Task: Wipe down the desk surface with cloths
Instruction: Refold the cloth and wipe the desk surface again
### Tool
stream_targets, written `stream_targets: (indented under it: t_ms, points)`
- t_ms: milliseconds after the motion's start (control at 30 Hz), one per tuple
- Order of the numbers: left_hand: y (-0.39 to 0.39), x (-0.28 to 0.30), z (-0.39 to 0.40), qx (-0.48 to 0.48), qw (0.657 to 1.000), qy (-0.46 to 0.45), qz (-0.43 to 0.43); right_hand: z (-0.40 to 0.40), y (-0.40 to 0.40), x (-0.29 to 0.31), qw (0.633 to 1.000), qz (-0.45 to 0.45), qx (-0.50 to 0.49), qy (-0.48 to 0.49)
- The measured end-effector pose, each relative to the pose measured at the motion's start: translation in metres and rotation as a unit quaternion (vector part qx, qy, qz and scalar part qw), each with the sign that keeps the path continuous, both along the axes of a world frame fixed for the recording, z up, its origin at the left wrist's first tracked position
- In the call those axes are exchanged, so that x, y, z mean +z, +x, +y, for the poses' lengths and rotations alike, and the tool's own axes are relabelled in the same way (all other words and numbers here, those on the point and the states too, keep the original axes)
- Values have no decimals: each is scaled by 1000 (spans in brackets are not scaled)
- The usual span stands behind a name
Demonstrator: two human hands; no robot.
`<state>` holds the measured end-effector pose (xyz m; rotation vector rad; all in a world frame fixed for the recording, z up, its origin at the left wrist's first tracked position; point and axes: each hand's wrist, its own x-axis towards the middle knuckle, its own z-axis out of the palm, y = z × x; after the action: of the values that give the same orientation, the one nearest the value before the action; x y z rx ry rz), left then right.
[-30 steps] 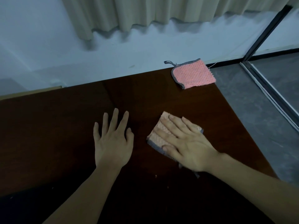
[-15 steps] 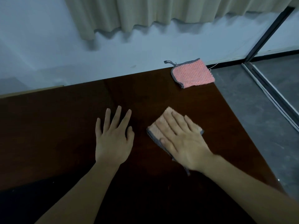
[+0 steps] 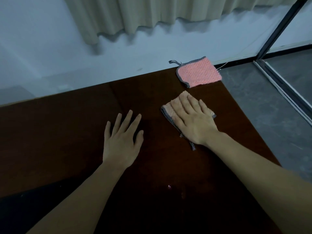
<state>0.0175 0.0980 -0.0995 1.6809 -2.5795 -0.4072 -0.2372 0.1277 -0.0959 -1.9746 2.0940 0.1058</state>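
Observation:
A dark brown desk (image 3: 59, 132) fills the lower part of the view. My right hand (image 3: 194, 120) lies flat with straight fingers on a pale orange cloth (image 3: 168, 109) with a grey checked border, pressing it onto the desk. Most of that cloth is hidden under the hand; its hanging loop trails toward my wrist. My left hand (image 3: 122, 141) rests flat on the bare desk, fingers spread, holding nothing. A second pink cloth (image 3: 199, 73) with the same grey border lies at the desk's far right corner, partly over the edge.
The desk's right edge runs diagonally, with grey floor (image 3: 263, 119) beyond it. A white wall and beige curtain (image 3: 143, 14) stand behind the far edge. A dark door frame (image 3: 278, 31) rises at the upper right.
My right hand has slid the orange cloth away from me, toward the pink cloth at the far corner. My left hand has stayed flat in about the same place.

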Motion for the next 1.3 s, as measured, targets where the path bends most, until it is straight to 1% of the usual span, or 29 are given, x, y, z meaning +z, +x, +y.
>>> stream_targets:
  t_ms: [100,200,267,333,433,567,633,700,800,900,1000,1067,1233,1300]
  points:
    - [-3,4,-1,19,1000,12,-6,40,9,-1,999,-12,30,-1]
    - [-21,9,0,30,999,13,23,78,6,-4,998,-4,59,-20]
    - [-39,11,2,23,999,16,39,88,0,-4,998,0,63,-31]
    - [-54,9,4,10,999,24,33,83,-8,-6,998,-3,59,-25]
    - [-63,1,5,-1,1000,24,-11,53,-23,-5,999,-19,25,-25]
    - [-64,-1,4,4,1000,24,-19,5,-42,-2,1000,-4,-15,-1]
    - [-64,0,5,6,1000,19,-18,-7,-45,-2,1000,-1,-21,6]
    - [-64,0,5,5,1000,15,-18,-4,-43,-3,1000,0,-22,8]
    - [-64,0,6,4,1000,12,-18,25,-35,-4,1000,-16,-8,2]
    - [-64,-1,7,8,1000,4,-16,69,-27,-7,999,-4,23,-47]
    - [-65,-2,8,7,1000,-2,-12,89,-33,-9,998,-2,43,-56]
    - [-65,-2,7,7,1000,1,-10,78,-42,-8,998,-2,39,-54]
    - [-65,-3,7,9,1000,0,-8,17,-79,-6,999,1,-33,-17]
    - [-64,-4,6,10,1000,-1,-7,3,-87,-4,999,4,-39,-13]
